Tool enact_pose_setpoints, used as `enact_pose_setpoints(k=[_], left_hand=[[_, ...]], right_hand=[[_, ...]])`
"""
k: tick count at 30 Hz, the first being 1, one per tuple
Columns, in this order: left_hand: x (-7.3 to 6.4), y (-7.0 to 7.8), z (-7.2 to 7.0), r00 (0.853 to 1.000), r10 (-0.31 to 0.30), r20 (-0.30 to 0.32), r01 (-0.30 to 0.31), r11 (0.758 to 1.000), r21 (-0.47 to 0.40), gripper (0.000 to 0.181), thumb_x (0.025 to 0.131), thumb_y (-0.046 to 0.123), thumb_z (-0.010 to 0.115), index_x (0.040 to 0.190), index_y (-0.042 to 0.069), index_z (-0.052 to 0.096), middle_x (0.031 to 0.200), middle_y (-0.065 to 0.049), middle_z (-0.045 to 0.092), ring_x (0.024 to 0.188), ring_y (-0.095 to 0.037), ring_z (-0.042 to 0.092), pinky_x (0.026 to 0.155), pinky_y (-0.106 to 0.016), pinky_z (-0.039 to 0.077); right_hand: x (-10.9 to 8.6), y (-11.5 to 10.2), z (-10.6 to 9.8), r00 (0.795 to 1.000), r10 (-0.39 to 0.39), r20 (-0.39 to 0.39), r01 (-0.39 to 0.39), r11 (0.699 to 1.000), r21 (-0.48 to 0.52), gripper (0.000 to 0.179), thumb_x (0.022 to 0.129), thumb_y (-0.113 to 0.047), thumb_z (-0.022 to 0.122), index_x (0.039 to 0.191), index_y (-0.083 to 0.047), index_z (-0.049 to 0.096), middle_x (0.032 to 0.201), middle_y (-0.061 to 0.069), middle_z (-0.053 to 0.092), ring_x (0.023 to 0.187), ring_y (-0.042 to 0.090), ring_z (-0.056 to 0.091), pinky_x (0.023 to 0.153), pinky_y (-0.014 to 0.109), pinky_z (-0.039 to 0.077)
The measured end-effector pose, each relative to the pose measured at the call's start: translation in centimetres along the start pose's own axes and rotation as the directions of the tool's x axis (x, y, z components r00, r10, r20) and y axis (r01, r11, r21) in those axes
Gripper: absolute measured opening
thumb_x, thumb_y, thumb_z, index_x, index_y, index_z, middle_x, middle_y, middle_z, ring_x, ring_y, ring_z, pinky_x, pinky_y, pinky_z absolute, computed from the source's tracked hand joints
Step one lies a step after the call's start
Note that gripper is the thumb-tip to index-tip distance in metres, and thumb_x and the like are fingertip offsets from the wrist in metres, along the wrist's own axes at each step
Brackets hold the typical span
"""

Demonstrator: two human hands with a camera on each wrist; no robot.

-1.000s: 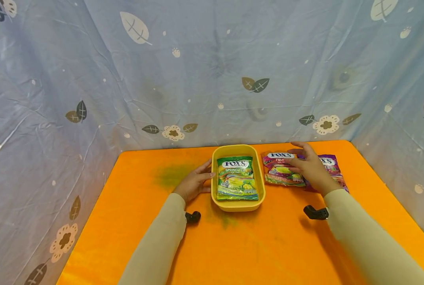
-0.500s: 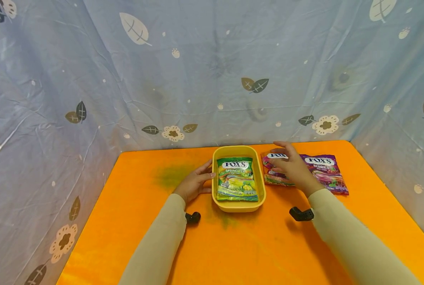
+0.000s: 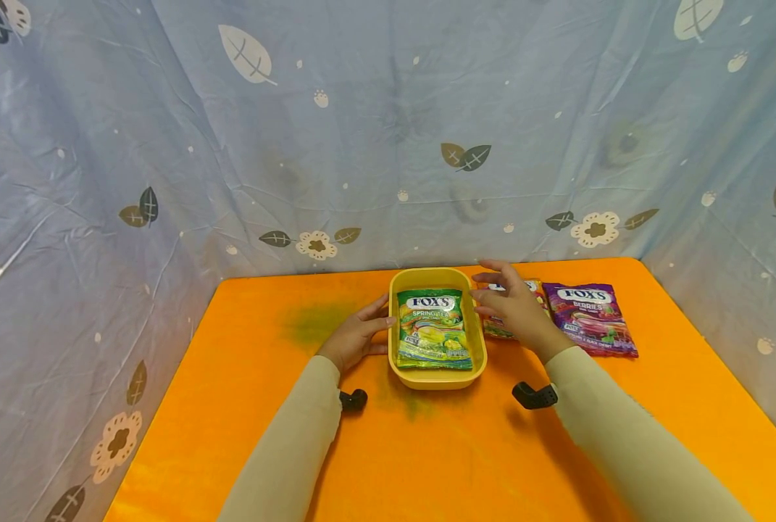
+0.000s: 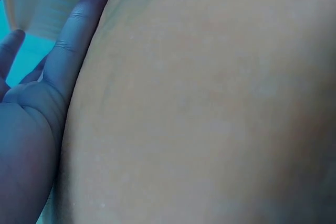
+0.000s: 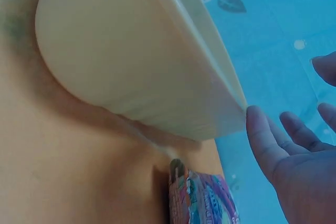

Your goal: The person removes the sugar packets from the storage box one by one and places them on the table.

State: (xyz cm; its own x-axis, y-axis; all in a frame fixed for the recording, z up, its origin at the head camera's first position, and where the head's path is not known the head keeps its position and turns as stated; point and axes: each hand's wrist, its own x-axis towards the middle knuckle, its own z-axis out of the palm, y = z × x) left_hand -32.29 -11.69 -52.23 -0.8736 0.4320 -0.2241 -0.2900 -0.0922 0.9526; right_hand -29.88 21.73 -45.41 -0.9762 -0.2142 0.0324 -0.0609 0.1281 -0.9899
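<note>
A yellow plastic tub (image 3: 435, 382) stands on the table with a green FOX'S Spring Tea candy bag (image 3: 435, 330) lying flat inside. My left hand (image 3: 353, 339) rests against the tub's left side, thumb at the rim and fingers extended along the wall. On the opposite side my right hand (image 3: 513, 304) has its fingertips right at the right rim, fingers loosely spread. Beneath that hand lies a red FOX'S candy bag (image 3: 497, 330), partly hidden by it. In the right wrist view the tub's outer wall (image 5: 115, 40) fills the upper left.
A purple FOX'S Berries candy bag (image 3: 590, 322) lies right of the red one, beside its edge. The orange table (image 3: 440, 464) runs back to a pale blue patterned curtain (image 3: 361, 145) that also encloses both sides. A black wrist device (image 3: 534, 396) sticks out below my right hand.
My right hand has moved left, from above the two candy bags to the tub's right rim, uncovering the purple bag. My left hand has stayed at the tub's left side.
</note>
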Motion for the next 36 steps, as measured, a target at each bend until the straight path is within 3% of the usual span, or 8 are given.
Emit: enact_pose_setpoints(k=[5, 12, 18, 21, 24, 31, 36], left_hand=[[0.1, -0.1, -0.2, 1.000, -0.003, -0.008, 0.003, 1.000, 0.008, 0.072, 0.110, 0.021, 0.069, 0.173, 0.029, 0.035, 0.172, -0.008, 0.037, 0.141, -0.033, 0.055, 0.096, -0.050, 0.061], [0.0, -0.2, -0.4, 1.000, -0.002, -0.011, 0.002, 1.000, 0.016, 0.073, 0.108, 0.023, 0.071, 0.173, 0.029, 0.036, 0.173, -0.008, 0.037, 0.141, -0.033, 0.055, 0.097, -0.050, 0.060], [0.1, -0.3, -0.5, 1.000, -0.008, -0.011, 0.008, 1.000, 0.005, 0.072, 0.109, 0.021, 0.069, 0.173, 0.029, 0.036, 0.172, -0.007, 0.037, 0.140, -0.033, 0.056, 0.097, -0.051, 0.060], [0.1, -0.3, -0.4, 1.000, -0.009, -0.010, 0.009, 1.000, 0.009, 0.072, 0.110, 0.020, 0.068, 0.173, 0.029, 0.035, 0.172, -0.008, 0.037, 0.140, -0.033, 0.056, 0.098, -0.050, 0.060], [0.1, -0.1, -0.2, 1.000, -0.006, -0.005, 0.006, 1.000, 0.017, 0.071, 0.110, 0.020, 0.066, 0.173, 0.029, 0.034, 0.172, -0.009, 0.037, 0.141, -0.033, 0.056, 0.098, -0.050, 0.060], [0.0, 0.0, -0.1, 1.000, -0.008, 0.010, 0.008, 1.000, 0.002, 0.070, 0.111, 0.020, 0.066, 0.173, 0.030, 0.035, 0.172, -0.009, 0.037, 0.143, -0.033, 0.053, 0.099, -0.051, 0.059], [0.0, 0.0, -0.1, 1.000, -0.006, 0.009, 0.006, 1.000, 0.002, 0.070, 0.111, 0.019, 0.065, 0.173, 0.031, 0.035, 0.172, -0.008, 0.037, 0.142, -0.033, 0.055, 0.098, -0.050, 0.060]], right_hand=[[0.0, -0.5, 0.8, 1.000, 0.004, 0.012, -0.004, 1.000, 0.003, 0.069, 0.112, -0.022, 0.063, 0.171, -0.013, 0.029, 0.162, 0.023, 0.041, 0.144, 0.046, 0.050, 0.109, 0.050, 0.051], [0.1, -1.2, 2.6, 0.998, 0.006, 0.067, -0.007, 1.000, 0.016, 0.067, 0.112, -0.019, 0.059, 0.170, -0.008, 0.027, 0.164, 0.030, 0.035, 0.144, 0.050, 0.045, 0.116, 0.063, 0.042], [0.0, -0.6, 5.0, 0.995, 0.067, 0.079, -0.065, 0.997, -0.027, 0.069, 0.112, -0.019, 0.060, 0.171, -0.006, 0.027, 0.168, 0.028, 0.029, 0.150, 0.052, 0.036, 0.121, 0.068, 0.032], [0.1, -0.3, 6.1, 0.995, 0.090, 0.047, -0.085, 0.991, -0.107, 0.072, 0.110, -0.023, 0.063, 0.170, -0.007, 0.027, 0.171, 0.026, 0.026, 0.156, 0.052, 0.024, 0.123, 0.068, 0.027], [0.3, 0.1, 7.0, 0.994, 0.111, 0.003, -0.110, 0.982, -0.155, 0.073, 0.110, -0.025, 0.065, 0.170, -0.008, 0.028, 0.173, 0.024, 0.022, 0.158, 0.050, 0.022, 0.124, 0.069, 0.024], [0.5, 0.6, 8.3, 0.989, 0.126, -0.082, -0.143, 0.957, -0.251, 0.074, 0.107, -0.028, 0.067, 0.167, -0.002, 0.031, 0.172, 0.025, 0.026, 0.151, 0.047, 0.035, 0.120, 0.069, 0.032], [0.5, 0.6, 8.9, 0.980, 0.162, -0.114, -0.184, 0.958, -0.222, 0.072, 0.107, -0.027, 0.069, 0.165, -0.002, 0.035, 0.170, 0.025, 0.030, 0.149, 0.046, 0.039, 0.119, 0.067, 0.034]])
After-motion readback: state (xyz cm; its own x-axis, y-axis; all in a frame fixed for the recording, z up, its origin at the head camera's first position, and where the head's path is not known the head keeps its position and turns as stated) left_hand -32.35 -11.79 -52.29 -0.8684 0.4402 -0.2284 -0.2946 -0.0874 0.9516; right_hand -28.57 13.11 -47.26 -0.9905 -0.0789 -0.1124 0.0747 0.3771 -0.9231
